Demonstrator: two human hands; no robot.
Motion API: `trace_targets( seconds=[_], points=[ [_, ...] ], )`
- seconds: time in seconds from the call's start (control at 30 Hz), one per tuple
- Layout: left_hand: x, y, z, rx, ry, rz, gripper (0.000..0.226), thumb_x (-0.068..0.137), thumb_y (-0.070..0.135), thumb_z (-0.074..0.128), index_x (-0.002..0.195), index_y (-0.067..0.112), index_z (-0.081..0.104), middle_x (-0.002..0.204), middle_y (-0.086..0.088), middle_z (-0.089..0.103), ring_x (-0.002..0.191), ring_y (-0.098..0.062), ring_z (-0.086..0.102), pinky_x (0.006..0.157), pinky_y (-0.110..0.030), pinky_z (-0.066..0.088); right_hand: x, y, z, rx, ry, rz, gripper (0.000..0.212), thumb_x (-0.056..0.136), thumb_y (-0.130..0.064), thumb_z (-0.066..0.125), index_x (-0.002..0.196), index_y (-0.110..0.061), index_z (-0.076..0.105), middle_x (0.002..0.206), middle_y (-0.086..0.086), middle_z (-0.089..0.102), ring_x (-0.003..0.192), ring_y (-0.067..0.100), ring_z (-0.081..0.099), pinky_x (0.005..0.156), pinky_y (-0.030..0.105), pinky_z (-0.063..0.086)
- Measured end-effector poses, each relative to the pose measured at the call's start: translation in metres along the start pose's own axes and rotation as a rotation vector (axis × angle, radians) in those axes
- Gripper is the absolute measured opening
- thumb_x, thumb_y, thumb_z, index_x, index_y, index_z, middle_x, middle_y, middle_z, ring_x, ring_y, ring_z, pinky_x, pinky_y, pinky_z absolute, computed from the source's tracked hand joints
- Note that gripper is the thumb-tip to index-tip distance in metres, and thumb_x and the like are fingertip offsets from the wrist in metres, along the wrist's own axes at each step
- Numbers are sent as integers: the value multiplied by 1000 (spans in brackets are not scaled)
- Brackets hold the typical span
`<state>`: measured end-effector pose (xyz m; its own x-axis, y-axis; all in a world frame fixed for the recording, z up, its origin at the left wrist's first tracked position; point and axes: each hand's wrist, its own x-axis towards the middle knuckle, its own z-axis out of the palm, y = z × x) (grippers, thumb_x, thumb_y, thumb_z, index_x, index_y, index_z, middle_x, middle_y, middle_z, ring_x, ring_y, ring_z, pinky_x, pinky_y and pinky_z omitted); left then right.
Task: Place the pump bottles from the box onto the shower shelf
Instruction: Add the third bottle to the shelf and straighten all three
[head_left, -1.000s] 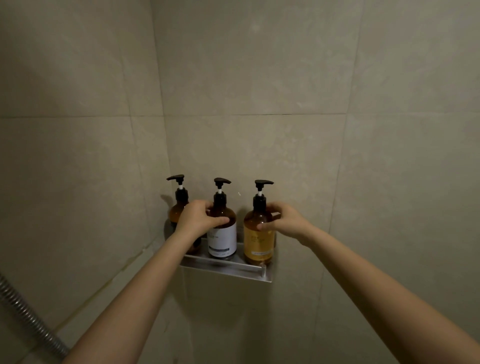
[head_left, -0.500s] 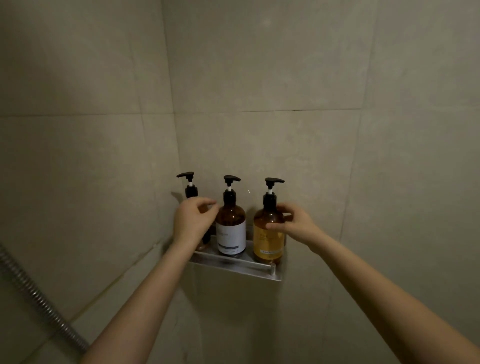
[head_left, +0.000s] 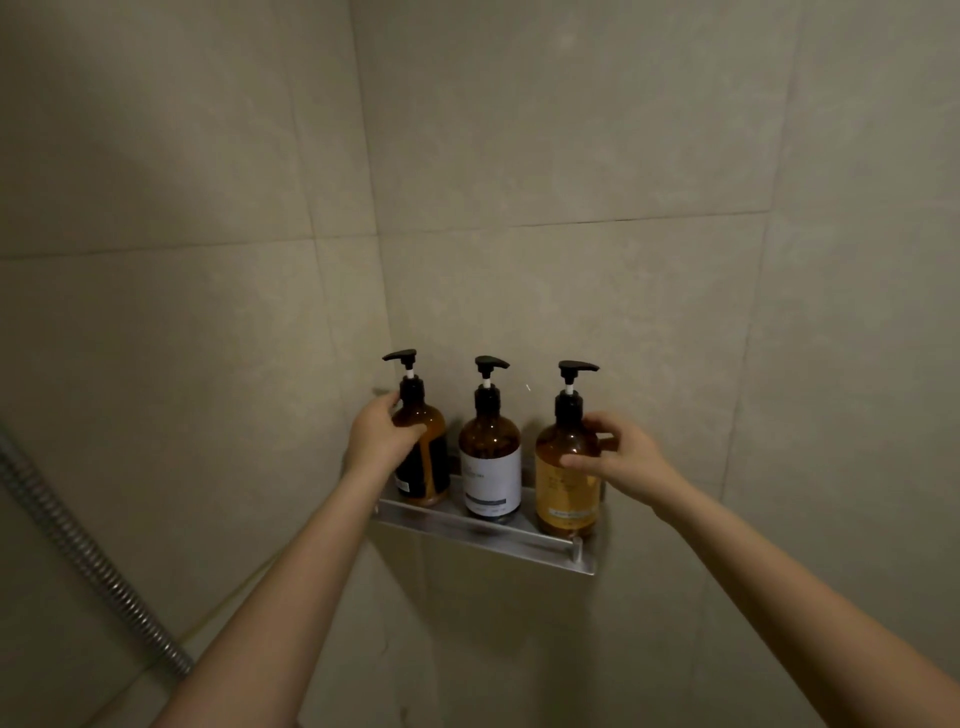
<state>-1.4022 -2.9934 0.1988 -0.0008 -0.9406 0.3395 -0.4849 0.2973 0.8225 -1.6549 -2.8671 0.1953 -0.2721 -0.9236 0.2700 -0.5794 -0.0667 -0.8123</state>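
Three amber pump bottles stand upright in a row on the metal shower shelf (head_left: 470, 531) in the tiled corner. The left bottle (head_left: 428, 457) has a dark label, the middle bottle (head_left: 490, 462) a white label, the right bottle (head_left: 563, 491) a yellow label. My left hand (head_left: 376, 441) wraps the left bottle's shoulder from the left side. My right hand (head_left: 621, 460) grips the right bottle's shoulder from the right, thumb across its front. The middle bottle is untouched. No box is in view.
Beige tiled walls meet in a corner behind the shelf. A ribbed metal shower hose (head_left: 88, 561) runs diagonally at the lower left. The shelf's front rail has a small peg (head_left: 577, 548) at its right end.
My left hand has shifted from the middle bottle to the left bottle and closed on it. My right hand stays on the right bottle. The view has drifted left.
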Motion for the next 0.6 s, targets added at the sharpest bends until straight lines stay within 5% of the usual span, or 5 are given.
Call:
trace_targets(
  seconds=[0.13, 0.37, 0.47, 0.6],
  points=[
    [4, -4, -2, 34, -10, 5, 67, 76, 15, 72, 136, 11, 43, 135, -10, 53, 122, -26, 51, 95, -37, 43, 0, -1, -1, -12, -2, -18, 67, 71, -24, 80, 130, -11, 51, 130, 7, 56, 116, 23, 54, 92, 32, 45],
    [2, -6, -2, 90, 17, 91, 54, 67, 31, 79, 114, 13, 61, 113, -7, 67, 86, -11, 54, 71, -27, 43, -3, -3, 2, -11, 15, -22, 64, 73, -23, 79, 130, -14, 50, 128, 6, 56, 114, 22, 53, 90, 32, 44],
    [8, -2, -6, 16, -16, -1, 60, 74, 35, 71, 127, 11, 53, 127, -9, 59, 106, -20, 57, 84, -33, 47, -3, -3, 1, -11, 6, -18, 65, 73, -23, 79, 131, -14, 49, 129, 7, 56, 115, 22, 53, 91, 31, 44],
    [13, -1, -8, -41, -107, -34, 61, 76, 9, 69, 133, 11, 46, 133, -11, 54, 119, -26, 51, 86, -31, 42, -2, -3, 1, -25, 9, -8, 66, 73, -25, 78, 131, -14, 49, 130, 6, 55, 117, 23, 52, 94, 34, 44]
  ],
)
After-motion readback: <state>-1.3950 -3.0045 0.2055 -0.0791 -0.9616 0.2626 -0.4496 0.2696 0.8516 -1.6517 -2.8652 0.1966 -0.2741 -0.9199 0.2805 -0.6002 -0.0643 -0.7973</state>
